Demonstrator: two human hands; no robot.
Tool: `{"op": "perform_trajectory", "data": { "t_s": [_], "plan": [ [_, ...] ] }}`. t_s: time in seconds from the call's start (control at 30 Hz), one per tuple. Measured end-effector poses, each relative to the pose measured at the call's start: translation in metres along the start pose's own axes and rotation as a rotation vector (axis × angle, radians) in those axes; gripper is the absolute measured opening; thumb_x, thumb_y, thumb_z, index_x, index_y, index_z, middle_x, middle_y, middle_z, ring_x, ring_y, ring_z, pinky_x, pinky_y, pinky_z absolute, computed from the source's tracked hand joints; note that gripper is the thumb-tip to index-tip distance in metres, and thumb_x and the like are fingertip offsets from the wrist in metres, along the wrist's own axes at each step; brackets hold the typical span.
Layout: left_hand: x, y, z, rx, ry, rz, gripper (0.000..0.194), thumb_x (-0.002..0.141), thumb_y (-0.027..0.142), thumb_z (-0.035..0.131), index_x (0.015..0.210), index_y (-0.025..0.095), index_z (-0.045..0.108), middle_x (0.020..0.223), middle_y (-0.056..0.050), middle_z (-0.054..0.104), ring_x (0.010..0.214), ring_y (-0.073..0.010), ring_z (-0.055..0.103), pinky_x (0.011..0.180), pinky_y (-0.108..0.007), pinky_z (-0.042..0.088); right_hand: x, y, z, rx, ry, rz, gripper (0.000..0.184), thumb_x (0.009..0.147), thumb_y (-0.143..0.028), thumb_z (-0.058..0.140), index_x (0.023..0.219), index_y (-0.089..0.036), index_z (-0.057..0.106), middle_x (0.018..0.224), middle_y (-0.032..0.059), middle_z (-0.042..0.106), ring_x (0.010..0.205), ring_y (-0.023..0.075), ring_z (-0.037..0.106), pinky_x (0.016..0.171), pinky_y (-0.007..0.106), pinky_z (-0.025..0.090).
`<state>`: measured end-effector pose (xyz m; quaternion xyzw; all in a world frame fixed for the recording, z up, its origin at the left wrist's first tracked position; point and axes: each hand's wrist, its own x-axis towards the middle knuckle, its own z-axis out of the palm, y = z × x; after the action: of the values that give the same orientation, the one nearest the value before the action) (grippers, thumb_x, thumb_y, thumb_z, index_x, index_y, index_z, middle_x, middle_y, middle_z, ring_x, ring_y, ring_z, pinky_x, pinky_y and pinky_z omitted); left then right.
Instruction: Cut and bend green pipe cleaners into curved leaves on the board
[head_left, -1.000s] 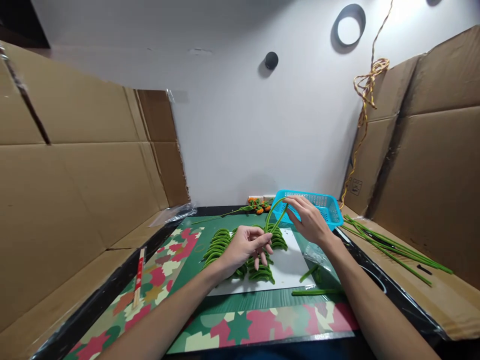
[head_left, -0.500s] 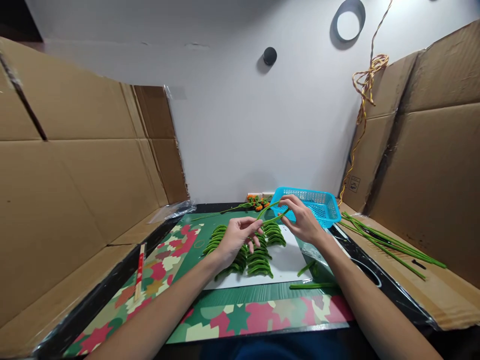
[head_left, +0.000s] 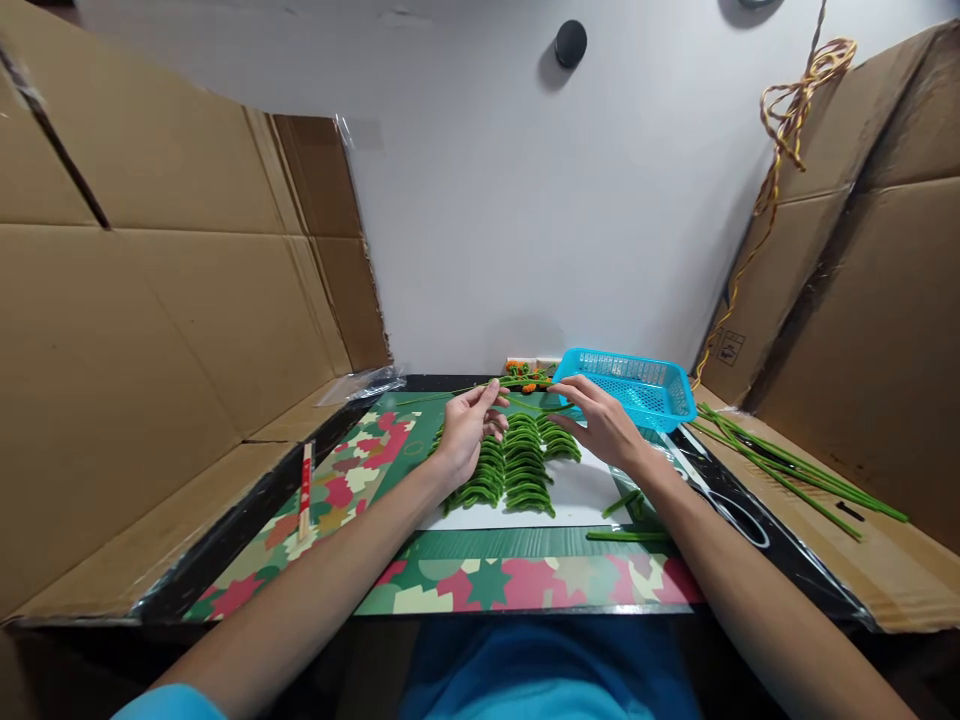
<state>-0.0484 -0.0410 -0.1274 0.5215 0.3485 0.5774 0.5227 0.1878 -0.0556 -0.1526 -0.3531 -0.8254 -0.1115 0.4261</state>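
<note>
Both hands hold one green pipe cleaner (head_left: 534, 407) between them, above rows of bent green pieces (head_left: 517, 468) lying on a white sheet (head_left: 585, 495). My left hand (head_left: 466, 430) pinches its left end with thumb and fingers. My right hand (head_left: 600, 420) pinches its right end, just in front of the blue basket (head_left: 637, 385). The pipe cleaner is pressed nearly flat between the two hands.
Long green stems (head_left: 787, 470) lie on the cardboard at the right. Cut green pieces (head_left: 626, 520) and scissors (head_left: 731, 510) sit right of the sheet. An orange-flowered sprig (head_left: 525, 378) lies at the back. Chopsticks in a paper sleeve (head_left: 306, 490) lie at left. Cardboard walls stand on both sides.
The pipe cleaner stood up as an arch a second ago; now it is folded low between the hands. Both hands have moved away from me, toward the basket. The camera tilted down.
</note>
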Motion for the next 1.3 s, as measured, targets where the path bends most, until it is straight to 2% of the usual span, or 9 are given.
{"op": "perform_trajectory", "data": {
  "t_s": [0.13,0.27,0.43,0.67,0.87,1.13,1.3],
  "plan": [
    [0.003,0.0,0.003,-0.009,-0.011,-0.02,0.046,0.067,0.048,0.095,0.086,0.013,0.072,0.08,-0.001,0.066,0.052,-0.0081,0.061,0.038,-0.017,0.042,0.003,-0.001,-0.003,-0.002,0.019,0.02,0.03,0.106,-0.038,0.061,0.133,-0.026,0.061,0.122,0.0118,0.067,0.11,0.0284,0.07,0.093,0.042,0.06],
    [0.009,0.002,0.005,-0.036,-0.014,-0.02,0.042,0.066,0.04,0.096,0.092,0.014,0.074,0.082,0.0,0.068,0.054,-0.0087,0.062,0.037,-0.017,0.043,0.008,0.002,-0.008,-0.048,0.04,0.064,0.025,0.106,-0.038,0.061,0.127,-0.023,0.061,0.121,0.0121,0.065,0.104,0.0251,0.07,0.088,0.037,0.059],
    [0.011,0.005,0.004,-0.013,-0.011,-0.004,0.044,0.069,0.042,0.095,0.099,0.015,0.078,0.092,-0.004,0.072,0.055,-0.0093,0.065,0.036,-0.017,0.043,0.011,0.003,-0.009,-0.064,0.063,0.067,0.023,0.107,-0.042,0.059,0.116,-0.022,0.06,0.115,0.0102,0.065,0.096,0.0222,0.07,0.082,0.033,0.057],
    [0.011,0.006,0.002,0.025,0.05,0.056,0.049,0.068,0.049,0.095,0.101,0.015,0.082,0.115,-0.013,0.078,0.053,-0.0088,0.066,0.036,-0.017,0.042,0.01,0.0,-0.007,-0.062,0.07,0.049,0.023,0.109,-0.044,0.054,0.099,-0.024,0.059,0.1,0.0077,0.066,0.086,0.0218,0.066,0.077,0.032,0.053],
    [0.012,0.007,-0.001,0.034,0.11,0.091,0.052,0.066,0.044,0.095,0.105,0.014,0.08,0.107,-0.015,0.081,0.046,-0.0097,0.063,0.035,-0.018,0.04,0.01,-0.001,-0.006,-0.089,0.063,0.043,0.029,0.112,-0.04,0.045,0.093,-0.024,0.059,0.096,0.0069,0.066,0.085,0.0203,0.064,0.075,0.031,0.051],
    [0.026,-0.005,-0.012,0.135,0.156,0.186,0.048,0.069,0.045,0.093,0.099,0.012,0.077,0.102,-0.017,0.082,0.042,-0.009,0.06,0.033,-0.018,0.035,0.009,-0.006,0.002,-0.098,0.044,-0.007,0.039,0.108,-0.041,0.054,0.072,-0.024,0.056,0.092,0.0075,0.068,0.086,0.0207,0.064,0.071,0.032,0.049],
    [0.028,-0.006,-0.013,0.126,0.158,0.198,0.048,0.07,0.047,0.091,0.098,0.012,0.076,0.104,-0.017,0.082,0.041,-0.0076,0.058,0.032,-0.017,0.032,0.008,-0.01,0.006,-0.098,0.013,-0.03,0.039,0.107,-0.037,0.056,0.071,-0.024,0.058,0.087,0.0058,0.068,0.082,0.0194,0.063,0.068,0.032,0.047]
  ]
}}
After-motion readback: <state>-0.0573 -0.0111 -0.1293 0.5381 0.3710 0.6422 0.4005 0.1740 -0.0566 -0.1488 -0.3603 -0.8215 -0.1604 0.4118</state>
